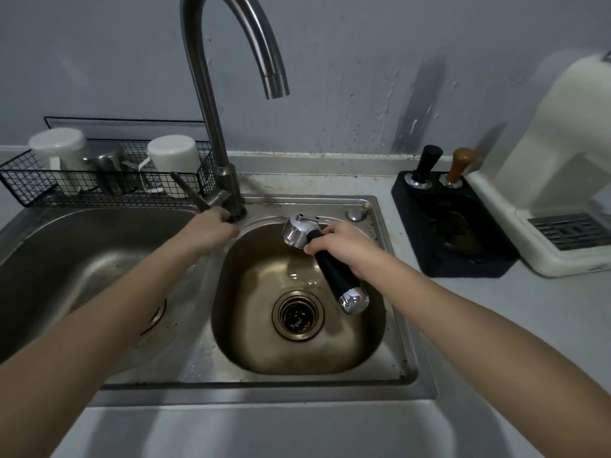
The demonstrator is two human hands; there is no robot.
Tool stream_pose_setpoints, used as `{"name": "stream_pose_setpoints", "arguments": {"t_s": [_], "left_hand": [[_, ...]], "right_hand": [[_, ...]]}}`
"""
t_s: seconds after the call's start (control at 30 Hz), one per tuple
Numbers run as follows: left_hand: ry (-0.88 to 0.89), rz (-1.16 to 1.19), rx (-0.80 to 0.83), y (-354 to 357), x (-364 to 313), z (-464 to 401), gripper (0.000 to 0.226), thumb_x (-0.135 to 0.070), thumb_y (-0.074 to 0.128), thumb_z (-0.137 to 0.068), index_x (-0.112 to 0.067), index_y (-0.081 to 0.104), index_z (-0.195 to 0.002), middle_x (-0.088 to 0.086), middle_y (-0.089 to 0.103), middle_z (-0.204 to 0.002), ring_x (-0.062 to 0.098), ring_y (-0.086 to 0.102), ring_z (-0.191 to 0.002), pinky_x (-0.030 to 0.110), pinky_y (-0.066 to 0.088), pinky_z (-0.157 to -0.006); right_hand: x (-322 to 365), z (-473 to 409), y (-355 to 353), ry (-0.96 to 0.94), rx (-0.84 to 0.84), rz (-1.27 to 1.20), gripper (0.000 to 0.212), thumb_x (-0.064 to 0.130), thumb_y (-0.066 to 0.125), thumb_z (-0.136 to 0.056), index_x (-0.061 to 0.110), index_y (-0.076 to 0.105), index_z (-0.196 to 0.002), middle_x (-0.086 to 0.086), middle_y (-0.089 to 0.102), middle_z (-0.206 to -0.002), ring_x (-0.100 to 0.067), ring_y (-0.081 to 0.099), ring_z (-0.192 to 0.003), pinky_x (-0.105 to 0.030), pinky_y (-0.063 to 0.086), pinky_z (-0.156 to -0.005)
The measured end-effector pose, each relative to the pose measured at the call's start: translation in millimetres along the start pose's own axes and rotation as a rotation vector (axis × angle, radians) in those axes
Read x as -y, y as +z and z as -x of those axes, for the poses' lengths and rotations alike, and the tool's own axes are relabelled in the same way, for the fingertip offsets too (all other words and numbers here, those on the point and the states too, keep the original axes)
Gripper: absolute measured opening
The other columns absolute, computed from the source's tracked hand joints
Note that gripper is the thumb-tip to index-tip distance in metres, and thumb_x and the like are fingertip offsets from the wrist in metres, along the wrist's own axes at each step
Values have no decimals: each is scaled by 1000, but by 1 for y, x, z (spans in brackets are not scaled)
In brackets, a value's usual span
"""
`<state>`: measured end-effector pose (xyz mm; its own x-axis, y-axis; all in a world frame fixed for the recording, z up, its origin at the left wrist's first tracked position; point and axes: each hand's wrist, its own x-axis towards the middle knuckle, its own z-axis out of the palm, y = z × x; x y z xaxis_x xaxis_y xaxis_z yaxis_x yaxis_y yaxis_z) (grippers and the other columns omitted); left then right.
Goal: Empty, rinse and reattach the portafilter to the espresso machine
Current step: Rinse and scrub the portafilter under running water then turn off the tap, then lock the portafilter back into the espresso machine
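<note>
While no water runs from the faucet (231, 94) spout, this reads as the rinse step, either about to start or just finished; can't tell which. Right hand (344, 249) is wrapped tight around the black handle of the portafilter (317, 259), held over the small sink basin (231, 319), metal head up near the back rim and below the spout, handle end pointing toward the drain (298, 315). Whether the basket is empty is not visible from this angle. Left hand (211, 231) is closed at the base of the faucet, at the lever (190, 191); exact finger contact is hidden. If the rinse is still due, next move: lift the lever, keep the head under the stream. After that, carry it right to the espresso machine (545, 180), which stands past the tamper stand (453, 226).
</note>
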<state>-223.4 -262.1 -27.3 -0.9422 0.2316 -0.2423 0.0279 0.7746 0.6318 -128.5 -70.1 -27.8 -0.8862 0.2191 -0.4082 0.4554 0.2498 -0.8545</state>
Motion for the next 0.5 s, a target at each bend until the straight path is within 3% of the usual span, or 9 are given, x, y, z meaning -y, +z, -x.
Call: {"name": "stream_pose_setpoints", "arguments": {"t_s": [0.1, 0.23, 0.33, 0.4, 0.5], "left_hand": [[8, 42, 126, 21, -19, 25, 41, -18, 55, -87, -10, 48, -127, 14, 50, -129, 27, 49, -110, 35, 40, -89], [20, 182, 220, 48, -51, 46, 25, -19, 55, -88, -16, 55, -113, 6, 56, -106, 20, 52, -95, 25, 40, -68], [17, 251, 295, 71, -81, 57, 8, -21, 53, -89, -20, 57, -96, 2, 57, -91, 16, 55, -83, 25, 36, -65], [29, 269, 348, 91, -106, 65, 6, -24, 52, -89, -24, 58, -86, -1, 57, -84, 12, 55, -76, 27, 37, -68], [42, 271, 412, 123, -142, 75, 8, -29, 52, -89, -26, 58, -84, -5, 60, -81, 12, 59, -78, 28, 39, -72]], "right_hand": [[-8, 10, -12, 19, -15, -71, 19, 10, 69, -75, 10, 52, -84, -5, 53, -73, -16, 53, -62, -23, 44, -49], [-14, 17, -37, 31, -39, -198, 29, 10, 68, -74, 1, 58, -100, -10, 57, -78, -21, 55, -64, -24, 47, -52], [-21, 20, -64, 56, -84, -313, 38, 10, 69, -72, -4, 61, -107, -17, 62, -89, -26, 58, -71, -31, 52, -66], [-30, 23, -90, 67, -109, -370, 33, 10, 70, -71, -3, 65, -101, -16, 64, -87, -26, 60, -71, -33, 53, -72], [-46, 34, -131, 69, -49, -497, 11, 9, 67, -75, 0, 67, -81, -8, 66, -65, -17, 61, -53, -25, 52, -57]]}}
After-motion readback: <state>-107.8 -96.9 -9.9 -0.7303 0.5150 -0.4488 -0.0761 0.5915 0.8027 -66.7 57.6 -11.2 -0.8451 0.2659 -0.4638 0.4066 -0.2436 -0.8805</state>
